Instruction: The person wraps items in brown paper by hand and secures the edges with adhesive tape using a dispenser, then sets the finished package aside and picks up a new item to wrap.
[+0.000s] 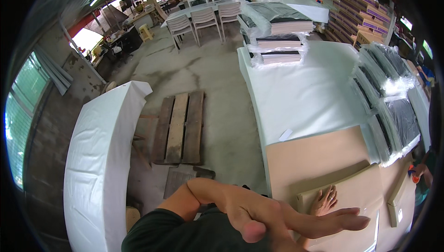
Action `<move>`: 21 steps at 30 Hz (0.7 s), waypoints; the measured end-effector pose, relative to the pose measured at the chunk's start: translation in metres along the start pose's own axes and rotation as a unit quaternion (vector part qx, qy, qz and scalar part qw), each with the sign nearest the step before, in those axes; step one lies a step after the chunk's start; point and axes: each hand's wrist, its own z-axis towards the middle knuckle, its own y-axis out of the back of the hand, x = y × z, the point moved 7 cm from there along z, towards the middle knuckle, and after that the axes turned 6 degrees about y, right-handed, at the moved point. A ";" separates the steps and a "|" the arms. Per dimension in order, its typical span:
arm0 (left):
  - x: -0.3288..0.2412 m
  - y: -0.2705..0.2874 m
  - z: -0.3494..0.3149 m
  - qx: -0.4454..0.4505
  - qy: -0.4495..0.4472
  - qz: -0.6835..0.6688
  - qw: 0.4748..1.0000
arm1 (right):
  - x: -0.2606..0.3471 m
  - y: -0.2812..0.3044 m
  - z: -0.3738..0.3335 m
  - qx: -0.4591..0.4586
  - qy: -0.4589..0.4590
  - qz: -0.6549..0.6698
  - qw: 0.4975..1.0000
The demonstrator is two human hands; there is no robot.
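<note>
My left hand [296, 217] is raised close to the camera, its arm reaching across from the left. Its fingers stretch out to the right with the thumb apart, and I see nothing held in it. Below it, my right hand [326, 201] lies flat on a brown paper-wrapped flat package [358, 192], fingers spread; the left hand partly hides its wrist and forearm. The package rests on a brown cardboard sheet [314, 152] spread over the white-covered table [305, 94]. A small white slip [286, 135] lies just beyond the sheet.
Plastic-wrapped stacks of panels stand at the table's far end [277, 34] and right side [388, 99]. At the right edge, another person's hand [423, 173] holds an orange object beside a second brown package [398, 196]. Leftward are a wooden pallet [180, 129] and a white-covered bench [99, 127].
</note>
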 end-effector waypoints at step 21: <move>-0.167 -0.003 -0.075 0.109 -0.131 -0.003 0.985 | 0.008 -0.024 0.011 0.062 -0.091 -0.011 0.994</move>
